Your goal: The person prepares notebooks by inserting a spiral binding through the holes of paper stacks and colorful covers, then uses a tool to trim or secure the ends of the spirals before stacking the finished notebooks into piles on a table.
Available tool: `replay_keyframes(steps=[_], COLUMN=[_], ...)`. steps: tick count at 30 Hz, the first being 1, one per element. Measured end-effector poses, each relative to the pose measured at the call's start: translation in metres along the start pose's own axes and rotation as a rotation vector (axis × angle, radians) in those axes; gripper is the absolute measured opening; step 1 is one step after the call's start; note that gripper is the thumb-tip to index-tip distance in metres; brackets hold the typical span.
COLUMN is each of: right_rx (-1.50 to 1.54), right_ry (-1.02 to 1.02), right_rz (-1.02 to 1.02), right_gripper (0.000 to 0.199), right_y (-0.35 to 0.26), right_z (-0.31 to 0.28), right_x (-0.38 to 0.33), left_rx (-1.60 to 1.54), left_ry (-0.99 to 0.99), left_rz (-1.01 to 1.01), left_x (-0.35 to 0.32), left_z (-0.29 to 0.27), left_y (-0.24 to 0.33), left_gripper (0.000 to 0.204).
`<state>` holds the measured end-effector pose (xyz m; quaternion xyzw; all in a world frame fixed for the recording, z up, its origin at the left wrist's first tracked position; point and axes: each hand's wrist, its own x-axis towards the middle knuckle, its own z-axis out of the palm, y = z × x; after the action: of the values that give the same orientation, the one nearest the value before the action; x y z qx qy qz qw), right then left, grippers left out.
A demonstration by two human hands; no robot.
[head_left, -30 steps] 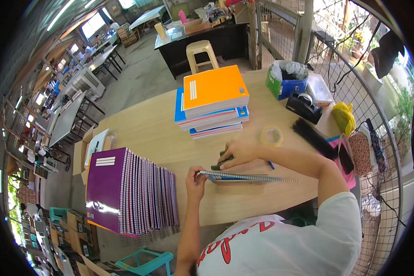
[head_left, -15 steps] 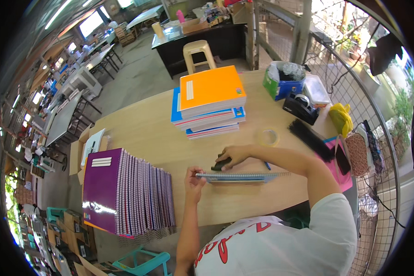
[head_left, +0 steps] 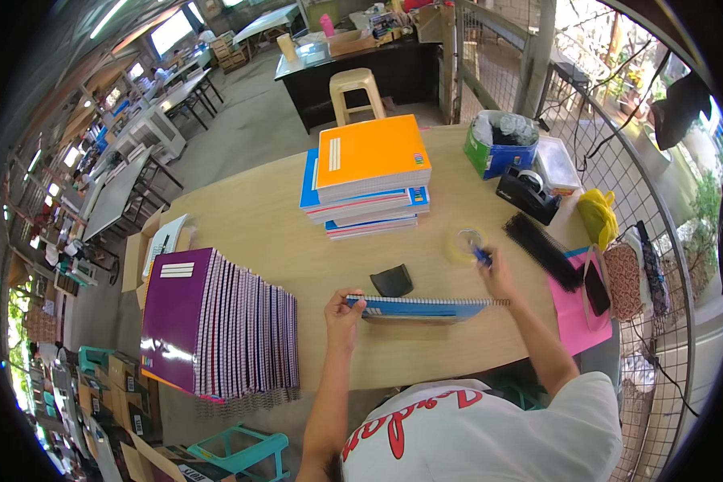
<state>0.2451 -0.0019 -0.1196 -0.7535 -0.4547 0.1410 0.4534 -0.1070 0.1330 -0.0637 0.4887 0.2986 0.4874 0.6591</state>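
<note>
My left hand (head_left: pixel 345 317) is closed on the left end of a blue spiral notebook (head_left: pixel 418 309). The notebook is held on edge, its wire coil running along the top, and a bit of wire sticks out at the right end. My right hand (head_left: pixel 500 277) is closed on a small blue tool (head_left: pixel 482 255), whose exact kind I cannot make out. That tool is beside a roll of clear yellowish tape (head_left: pixel 467 241). Just beyond the notebook a flat dark piece (head_left: pixel 392 281) lies on the table, touched by neither hand.
A tall row of spiral notebooks (head_left: pixel 177 321) with a purple cover stands at the left. Orange and blue notebooks (head_left: pixel 373 157) are stacked at the back. To the right are a tape dispenser (head_left: pixel 528 197), black wire coils (head_left: pixel 542 251), a box (head_left: pixel 500 153) and a yellow bag (head_left: pixel 597 215).
My right hand has let go of the dark piece, moved right and taken hold of the blue tool. The notebook has tilted, showing more of its blue cover.
</note>
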Motion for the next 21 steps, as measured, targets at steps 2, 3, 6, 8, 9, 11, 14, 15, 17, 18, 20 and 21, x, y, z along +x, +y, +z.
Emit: replay_keyframes(steps=[2, 3, 6, 8, 9, 11, 14, 15, 17, 18, 20, 21], right_rx=[0.088, -0.017, -0.388, -0.465, -0.542, -0.575, -0.625, -0.646, -0.670, -0.692, -0.701, -0.705], right_ry=[-0.132, -0.262, -0.416, -0.374, -0.330, -0.340, -0.374, -0.401, -0.406, -0.413, -0.415, -0.418], right_rz=[-0.195, -0.284, -0.760, -0.976, -1.186, -1.332, -1.552, -1.627, -1.669, -1.710, -1.750, -1.791], right_gripper=[0.038, 0.038, 0.043, 0.034, 0.025, 0.023, 0.019, 0.016, 0.016, 0.015, 0.015, 0.015], right_y=[-0.106, -0.145, -0.229, -0.260, -0.272, -0.282, -0.296, -0.301, -0.304, -0.305, -0.309, -0.311], right_z=[-0.031, -0.040, -0.037, -0.018, -0.010, 0.013, 0.032, 0.035, 0.043, 0.046, 0.044, 0.043], right_x=[0.028, 0.038, 0.047, 0.049, 0.050, 0.056, 0.060, 0.061, 0.062, 0.063, 0.064, 0.064], left_rx=[-0.089, -0.086, -0.080, -0.124, -0.126, -0.136, -0.139, -0.138, -0.118, -0.119, -0.131, -0.133], left_ry=[-0.024, -0.024, -0.060, -0.057, -0.059, -0.064, -0.044, -0.040, -0.004, -0.006, -0.016, -0.020], left_rz=[-0.048, -0.046, -0.022, -0.039, -0.035, 0.001, 0.017, 0.022, 0.001, 0.002, -0.023, -0.023], left_x=[-0.003, -0.003, -0.002, -0.002, 0.000, 0.001, 0.001, 0.002, 0.002, 0.003, 0.003, 0.004], left_z=[-0.006, -0.003, 0.005, 0.007, 0.008, 0.006, 0.004, 0.003, 0.004, 0.003, 0.002, 0.001], left_y=[0.004, 0.006, 0.010, 0.009, 0.008, 0.006, 0.005, 0.005, 0.004, 0.004, 0.003, 0.002], left_gripper=[0.028, 0.028, 0.039, 0.046, 0.046, 0.051, 0.052, 0.052, 0.055, 0.055, 0.059, 0.059])
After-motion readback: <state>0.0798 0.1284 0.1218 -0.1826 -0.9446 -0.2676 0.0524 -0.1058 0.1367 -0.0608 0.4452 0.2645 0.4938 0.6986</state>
